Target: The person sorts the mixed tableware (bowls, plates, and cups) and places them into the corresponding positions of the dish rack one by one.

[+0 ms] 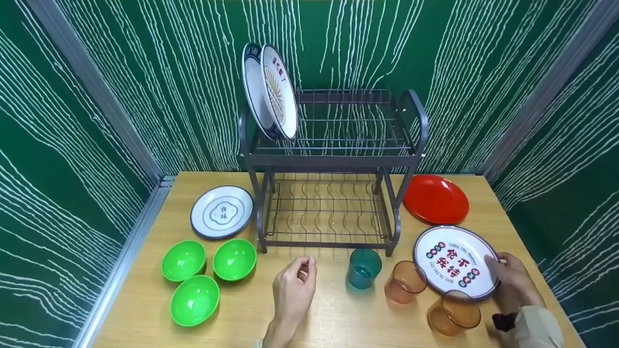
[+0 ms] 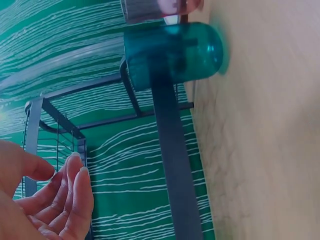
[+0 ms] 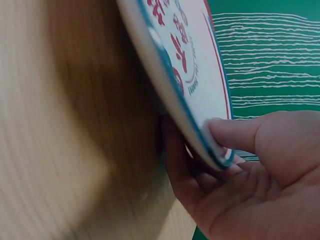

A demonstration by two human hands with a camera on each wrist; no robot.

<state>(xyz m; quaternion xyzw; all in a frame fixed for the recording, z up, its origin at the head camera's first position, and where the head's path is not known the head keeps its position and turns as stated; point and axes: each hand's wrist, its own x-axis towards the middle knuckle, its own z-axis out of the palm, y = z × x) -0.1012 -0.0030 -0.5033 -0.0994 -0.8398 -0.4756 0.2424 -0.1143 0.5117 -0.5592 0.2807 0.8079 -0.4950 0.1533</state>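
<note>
My right hand [image 1: 517,280] grips the right rim of a white plate [image 1: 447,275] with red characters and a dark blue edge. In the right wrist view the thumb [image 3: 235,134] lies on the plate's face while the fingers curl beneath it, and the plate is tilted over the wooden table. My left hand [image 1: 295,290] hangs loosely curled in front of the rack with nothing in it. A teal cup [image 1: 364,269] stands to its right. Two amber cups, one [image 1: 405,285] behind the other [image 1: 452,316], stand between that teal cup and my right hand.
A two-tier dark dish rack [image 1: 333,162] stands at the back, with two white plates [image 1: 285,104] upright at its top left. On the table's left are a white plate [image 1: 208,200] and three green bowls [image 1: 193,302]. A red plate [image 1: 435,198] lies right of the rack.
</note>
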